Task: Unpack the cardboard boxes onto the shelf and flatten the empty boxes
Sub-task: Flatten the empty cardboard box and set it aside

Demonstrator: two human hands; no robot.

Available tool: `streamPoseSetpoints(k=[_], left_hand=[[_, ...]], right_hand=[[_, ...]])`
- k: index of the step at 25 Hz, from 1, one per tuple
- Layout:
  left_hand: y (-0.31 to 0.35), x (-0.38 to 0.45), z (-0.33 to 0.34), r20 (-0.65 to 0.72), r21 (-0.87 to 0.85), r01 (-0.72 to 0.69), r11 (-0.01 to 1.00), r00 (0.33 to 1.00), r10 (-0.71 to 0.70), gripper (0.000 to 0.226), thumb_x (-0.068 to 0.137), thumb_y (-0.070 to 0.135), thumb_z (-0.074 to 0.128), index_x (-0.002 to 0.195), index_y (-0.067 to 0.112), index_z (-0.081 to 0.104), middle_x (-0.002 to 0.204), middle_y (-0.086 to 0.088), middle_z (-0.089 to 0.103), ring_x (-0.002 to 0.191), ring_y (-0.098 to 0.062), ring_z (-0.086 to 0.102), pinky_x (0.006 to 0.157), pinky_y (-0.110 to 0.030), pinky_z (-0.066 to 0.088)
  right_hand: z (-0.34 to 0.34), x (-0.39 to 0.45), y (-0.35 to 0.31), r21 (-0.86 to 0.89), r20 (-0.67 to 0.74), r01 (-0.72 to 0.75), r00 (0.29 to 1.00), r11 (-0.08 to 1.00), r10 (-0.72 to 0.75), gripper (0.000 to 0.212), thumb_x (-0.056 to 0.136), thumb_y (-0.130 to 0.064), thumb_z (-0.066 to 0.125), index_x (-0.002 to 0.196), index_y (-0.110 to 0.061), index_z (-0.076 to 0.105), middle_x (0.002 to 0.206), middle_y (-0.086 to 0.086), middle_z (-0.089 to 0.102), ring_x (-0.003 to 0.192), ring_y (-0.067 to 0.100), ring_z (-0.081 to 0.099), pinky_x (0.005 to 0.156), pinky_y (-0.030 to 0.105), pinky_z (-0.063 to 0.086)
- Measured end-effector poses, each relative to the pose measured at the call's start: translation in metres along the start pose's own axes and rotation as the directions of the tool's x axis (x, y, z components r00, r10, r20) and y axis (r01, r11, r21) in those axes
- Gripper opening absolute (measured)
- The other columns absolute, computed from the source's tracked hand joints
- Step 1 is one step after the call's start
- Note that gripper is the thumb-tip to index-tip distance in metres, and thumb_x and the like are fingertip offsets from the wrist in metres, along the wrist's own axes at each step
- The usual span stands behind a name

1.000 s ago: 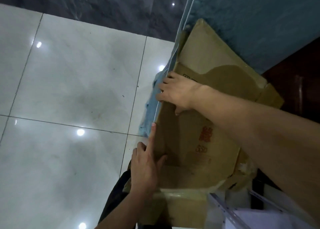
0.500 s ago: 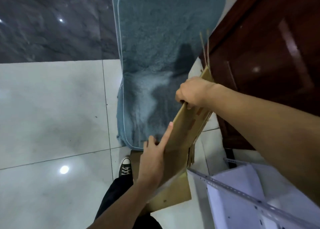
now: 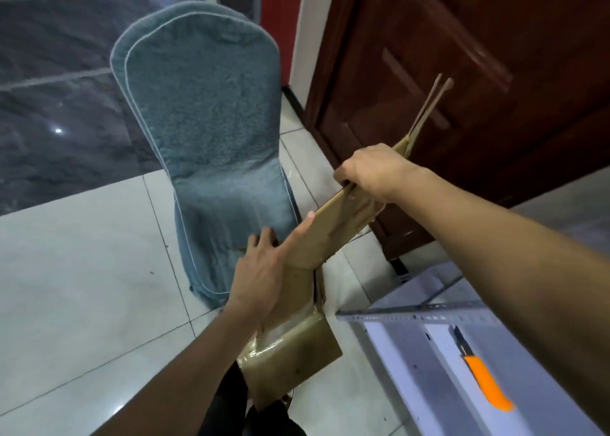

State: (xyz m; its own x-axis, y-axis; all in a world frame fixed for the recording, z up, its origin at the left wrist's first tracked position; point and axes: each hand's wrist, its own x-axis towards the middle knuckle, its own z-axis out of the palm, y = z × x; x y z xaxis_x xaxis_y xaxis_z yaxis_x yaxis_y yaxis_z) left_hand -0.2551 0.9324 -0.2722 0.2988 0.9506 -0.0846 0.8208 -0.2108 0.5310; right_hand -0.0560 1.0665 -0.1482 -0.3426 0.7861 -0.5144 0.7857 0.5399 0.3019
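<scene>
Against the pale tiled floor (image 3: 82,270) at far left, nothing of the task lies; next comes a teal fabric-covered chair (image 3: 211,132). Just right of it the left hand (image 3: 264,270) lies flat, fingers straight, pressing the side of a collapsed brown cardboard box (image 3: 326,234), which stands on edge and tilts up toward a dark red wooden door (image 3: 462,72). Further right the right hand (image 3: 376,171) curls over the box's upper edge and grips it. Lower right, a white metal shelf (image 3: 412,317) carries an orange-handled utility knife (image 3: 485,383). Flattening looks nearly done (loose taped flaps hang below); the next move probably calls for pressing the panels fully together and setting the box aside.
</scene>
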Motion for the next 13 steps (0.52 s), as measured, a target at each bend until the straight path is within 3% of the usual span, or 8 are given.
streamPoseSetpoints(k=[3, 6, 8, 10, 13], left_hand=[[0.02, -0.005, -0.027, -0.056, 0.095, -0.04, 0.995, 0.997, 0.045, 0.088, 0.104, 0.028, 0.048, 0.143, 0.064, -0.022, 0.113, -0.005, 0.036, 0.103, -0.024, 0.038, 0.075, -0.044, 0.053], [0.043, -0.016, -0.061, -0.13, 0.215, -0.078, 0.974, 0.986, 0.108, 0.091, 0.1, 0.022, 0.056, 0.151, 0.059, -0.01, 0.102, -0.002, 0.034, 0.09, -0.019, 0.034, 0.06, -0.034, 0.04], [0.054, -0.023, -0.084, -0.073, 0.222, -0.075, 0.972, 0.993, 0.093, 0.095, 0.093, 0.037, 0.063, 0.152, 0.057, -0.009, 0.102, 0.0, 0.031, 0.092, -0.017, 0.032, 0.063, -0.032, 0.035], [0.066, -0.032, -0.107, -0.059, 0.204, -0.058, 0.977, 0.996, 0.072, 0.092, 0.092, 0.04, 0.058, 0.151, 0.059, -0.01, 0.105, 0.0, 0.032, 0.096, -0.017, 0.032, 0.07, -0.035, 0.037], [0.077, -0.046, -0.127, -0.25, 0.308, -0.099, 0.946, 0.951, 0.181, 0.078, 0.096, 0.021, 0.042, 0.156, 0.052, 0.003, 0.104, -0.005, 0.042, 0.091, -0.022, 0.038, 0.078, -0.039, 0.038]], right_hand=[[-0.005, -0.041, 0.014, 0.071, -0.148, -0.051, 0.987, 0.996, 0.061, 0.009, 0.09, -0.025, 0.065, 0.093, -0.029, 0.058, 0.075, -0.004, 0.052, 0.088, 0.028, 0.061, 0.07, 0.036, 0.042], [-0.007, -0.081, 0.021, 0.08, -0.32, -0.079, 0.942, 0.994, 0.1, 0.009, 0.093, -0.025, 0.06, 0.101, -0.029, 0.06, 0.096, -0.001, 0.066, 0.1, 0.027, 0.061, 0.08, 0.039, 0.044], [-0.005, -0.101, 0.021, 0.107, -0.424, -0.096, 0.896, 0.99, 0.133, 0.011, 0.096, -0.029, 0.058, 0.107, -0.029, 0.061, 0.1, -0.003, 0.065, 0.102, 0.023, 0.058, 0.082, 0.038, 0.037], [-0.006, -0.124, 0.017, 0.168, -0.555, -0.108, 0.811, 0.98, 0.185, 0.013, 0.094, -0.029, 0.06, 0.107, -0.027, 0.063, 0.096, -0.004, 0.064, 0.1, 0.023, 0.058, 0.084, 0.038, 0.034], [-0.011, -0.153, 0.006, 0.268, -0.69, -0.114, 0.67, 0.957, 0.273, 0.018, 0.09, -0.027, 0.069, 0.107, -0.024, 0.065, 0.093, -0.002, 0.065, 0.095, 0.025, 0.059, 0.092, 0.043, 0.036]])
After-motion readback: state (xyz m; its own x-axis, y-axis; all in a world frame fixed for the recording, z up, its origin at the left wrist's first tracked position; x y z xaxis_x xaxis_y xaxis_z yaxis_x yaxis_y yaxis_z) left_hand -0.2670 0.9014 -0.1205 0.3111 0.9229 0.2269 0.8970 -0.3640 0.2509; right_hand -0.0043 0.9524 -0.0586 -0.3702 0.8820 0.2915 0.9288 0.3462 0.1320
